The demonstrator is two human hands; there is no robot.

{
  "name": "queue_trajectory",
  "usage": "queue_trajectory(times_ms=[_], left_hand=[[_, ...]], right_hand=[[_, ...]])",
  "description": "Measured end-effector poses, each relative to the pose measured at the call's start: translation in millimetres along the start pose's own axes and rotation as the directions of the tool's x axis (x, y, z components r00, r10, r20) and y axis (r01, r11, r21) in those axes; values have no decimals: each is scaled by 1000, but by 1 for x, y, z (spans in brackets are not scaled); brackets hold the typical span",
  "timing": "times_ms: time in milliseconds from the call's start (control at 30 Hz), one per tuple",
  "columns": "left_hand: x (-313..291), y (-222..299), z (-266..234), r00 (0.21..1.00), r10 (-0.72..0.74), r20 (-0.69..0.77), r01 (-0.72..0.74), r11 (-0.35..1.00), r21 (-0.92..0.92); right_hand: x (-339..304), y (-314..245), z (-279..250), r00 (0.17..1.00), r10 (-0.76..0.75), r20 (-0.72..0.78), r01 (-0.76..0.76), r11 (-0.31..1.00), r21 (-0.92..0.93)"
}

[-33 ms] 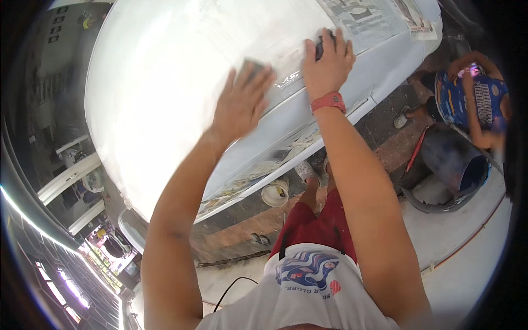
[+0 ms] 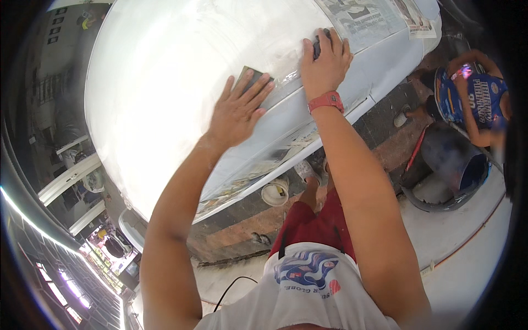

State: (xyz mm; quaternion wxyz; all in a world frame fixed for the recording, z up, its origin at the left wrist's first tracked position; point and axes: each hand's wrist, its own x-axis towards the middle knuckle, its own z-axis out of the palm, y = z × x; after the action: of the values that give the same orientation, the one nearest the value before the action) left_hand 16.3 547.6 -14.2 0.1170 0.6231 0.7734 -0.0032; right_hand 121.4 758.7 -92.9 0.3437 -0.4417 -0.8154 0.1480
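Observation:
My left hand (image 2: 236,113) lies flat and open on the white car panel (image 2: 159,104), fingers spread over a dark sheet of sandpaper (image 2: 254,81). The sheet shows between and beyond the fingers. To its right, my right hand (image 2: 325,69) curves over a dark, soft-looking pad (image 2: 317,48) and presses it on the panel close to its edge. Most of that pad is hidden, so its kind is unclear. A wet, shiny patch (image 2: 286,78) lies between the two hands.
Newspaper (image 2: 366,25) masks the area beyond my right hand. Below the panel stands a white bucket (image 2: 275,193). At right a person in a blue shirt (image 2: 484,96) sits near a dark drum (image 2: 454,157). A hose (image 2: 467,245) runs along the floor.
My left hand has moved slightly toward me and to the left, and its motion blur has gone, so the sandpaper shows clearly. My right hand has shifted slightly left with the dark pad.

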Motion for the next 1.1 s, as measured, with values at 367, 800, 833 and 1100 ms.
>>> queue_trajectory(times_ms=[367,800,833,1100], left_hand=[[99,-28,17,931,-53,-360,64,998,19],[90,18,13,979,82,-188,-81,997,10],[79,43,1,987,153,-44,-153,988,2],[170,-95,-5,904,-229,-362,332,909,254]], right_hand=[[12,-28,-15,922,267,279,-380,753,537],[72,80,-7,952,302,55,-302,887,349],[75,101,-1,966,259,15,-252,926,281],[61,82,23,994,110,-21,-103,973,204]])
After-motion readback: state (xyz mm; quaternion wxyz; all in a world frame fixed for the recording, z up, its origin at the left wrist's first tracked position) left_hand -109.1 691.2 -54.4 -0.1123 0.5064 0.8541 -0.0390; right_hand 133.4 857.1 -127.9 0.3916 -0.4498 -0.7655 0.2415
